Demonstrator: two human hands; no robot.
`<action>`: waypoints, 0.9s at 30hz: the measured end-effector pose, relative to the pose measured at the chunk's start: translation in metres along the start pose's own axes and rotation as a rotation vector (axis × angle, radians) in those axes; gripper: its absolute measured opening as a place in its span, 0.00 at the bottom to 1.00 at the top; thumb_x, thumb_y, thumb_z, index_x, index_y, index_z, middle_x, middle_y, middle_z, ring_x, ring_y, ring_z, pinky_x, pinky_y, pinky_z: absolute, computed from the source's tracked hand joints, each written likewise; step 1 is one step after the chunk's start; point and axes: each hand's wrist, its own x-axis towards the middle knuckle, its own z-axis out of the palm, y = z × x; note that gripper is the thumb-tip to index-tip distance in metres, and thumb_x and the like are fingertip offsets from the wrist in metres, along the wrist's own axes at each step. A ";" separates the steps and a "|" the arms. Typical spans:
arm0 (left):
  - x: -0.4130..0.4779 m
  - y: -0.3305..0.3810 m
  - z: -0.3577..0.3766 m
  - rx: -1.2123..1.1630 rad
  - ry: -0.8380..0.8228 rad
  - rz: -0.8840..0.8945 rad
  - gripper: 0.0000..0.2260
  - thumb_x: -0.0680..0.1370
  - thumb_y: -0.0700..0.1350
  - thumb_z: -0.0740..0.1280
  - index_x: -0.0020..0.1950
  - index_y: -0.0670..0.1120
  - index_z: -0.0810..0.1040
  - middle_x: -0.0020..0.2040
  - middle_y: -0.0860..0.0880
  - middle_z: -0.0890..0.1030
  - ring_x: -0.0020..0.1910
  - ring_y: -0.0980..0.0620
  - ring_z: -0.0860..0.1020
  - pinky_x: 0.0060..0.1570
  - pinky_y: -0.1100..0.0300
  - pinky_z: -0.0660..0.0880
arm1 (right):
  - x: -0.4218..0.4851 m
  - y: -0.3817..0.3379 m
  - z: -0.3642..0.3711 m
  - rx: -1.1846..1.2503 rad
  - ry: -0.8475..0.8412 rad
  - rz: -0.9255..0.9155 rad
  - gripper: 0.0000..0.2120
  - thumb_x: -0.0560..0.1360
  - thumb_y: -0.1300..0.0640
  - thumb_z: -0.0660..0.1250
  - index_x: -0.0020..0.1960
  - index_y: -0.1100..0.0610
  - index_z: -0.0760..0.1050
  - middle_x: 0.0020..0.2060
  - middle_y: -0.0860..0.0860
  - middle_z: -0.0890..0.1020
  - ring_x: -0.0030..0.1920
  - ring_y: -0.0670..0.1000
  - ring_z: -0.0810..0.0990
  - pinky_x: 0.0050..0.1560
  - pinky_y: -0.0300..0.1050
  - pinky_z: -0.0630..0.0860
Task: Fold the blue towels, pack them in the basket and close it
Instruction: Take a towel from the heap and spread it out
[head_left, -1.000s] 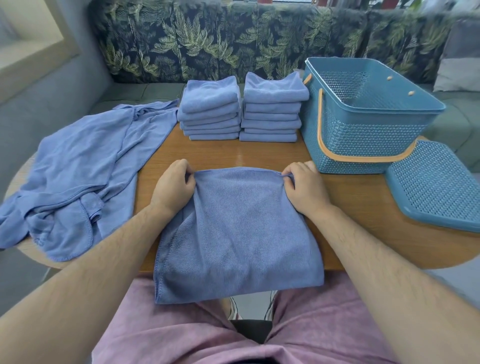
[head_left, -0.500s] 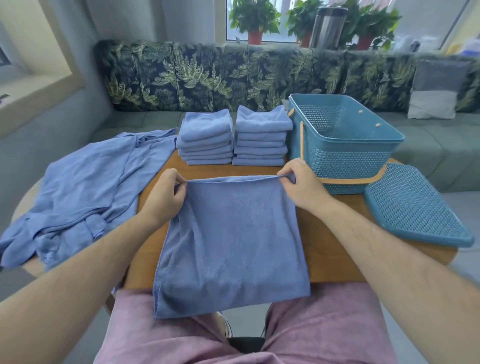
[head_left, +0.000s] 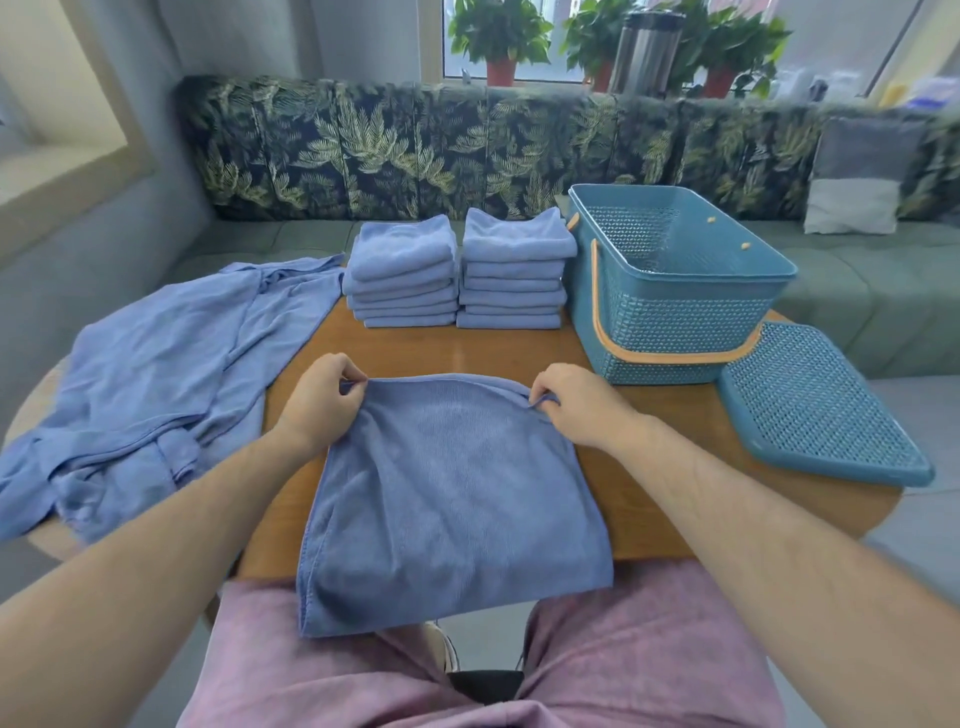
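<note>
Both far corners of the blue towel are pinched, one by your left hand and one by your right hand. The blue towel lies on the table, its near edge hanging over your lap

The single view comes from a wide-angle camera worn on the person's head, just above the near edge of the wooden table. It faces forward toward 12 o'clock and tilts down. It sits close to the work: both forearms enter from the bottom corners, with the lap directly beneath. From the wearer, the left hand is at 11 o'clock and the right hand at 1, both on the blue towel. The basket lies toward 2, and the sofa back spans 12. Lines bow near the frame's edges.
</note>
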 end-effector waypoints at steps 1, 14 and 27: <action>-0.002 -0.003 0.004 0.003 0.002 0.000 0.04 0.78 0.38 0.68 0.44 0.44 0.76 0.45 0.47 0.77 0.45 0.49 0.77 0.44 0.64 0.69 | -0.001 0.000 0.004 -0.001 -0.020 0.000 0.09 0.77 0.63 0.64 0.49 0.53 0.81 0.50 0.50 0.78 0.53 0.56 0.78 0.55 0.54 0.75; -0.010 -0.016 0.019 0.007 0.075 0.093 0.03 0.77 0.36 0.67 0.46 0.42 0.75 0.45 0.47 0.75 0.46 0.51 0.72 0.46 0.65 0.65 | 0.005 0.002 0.006 0.076 0.006 -0.016 0.07 0.71 0.62 0.70 0.41 0.51 0.83 0.42 0.41 0.75 0.48 0.48 0.75 0.53 0.46 0.75; -0.013 -0.012 0.009 -0.056 0.144 0.027 0.02 0.76 0.36 0.70 0.46 0.42 0.81 0.46 0.47 0.80 0.48 0.51 0.78 0.47 0.70 0.71 | 0.011 0.007 -0.023 0.205 0.231 0.006 0.03 0.78 0.57 0.70 0.49 0.54 0.83 0.46 0.45 0.80 0.48 0.44 0.75 0.48 0.32 0.67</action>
